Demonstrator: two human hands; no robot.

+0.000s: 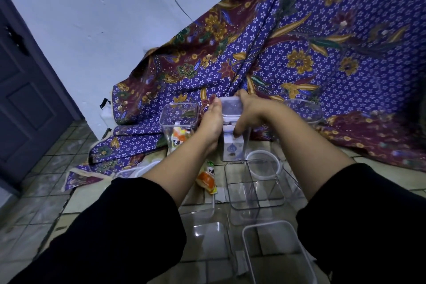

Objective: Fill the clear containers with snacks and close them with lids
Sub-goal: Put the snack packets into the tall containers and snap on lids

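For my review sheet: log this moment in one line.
step: closing lid | both hands on tall container | left hand | right hand | open container beside: unlidded

Your bare left hand [211, 120] and right hand [250, 110] press a clear, glossy plastic lid [231, 108] onto a transparent plastic container [234, 145]. Around you stand more smooth see-through plastic tubs [253, 182], a shiny snack wrapper [207, 178] and a soft, matt printed cloth [299, 53] draped over glazed floor tiles [34, 203]. Your sleeves [115, 237] look matt black fabric.
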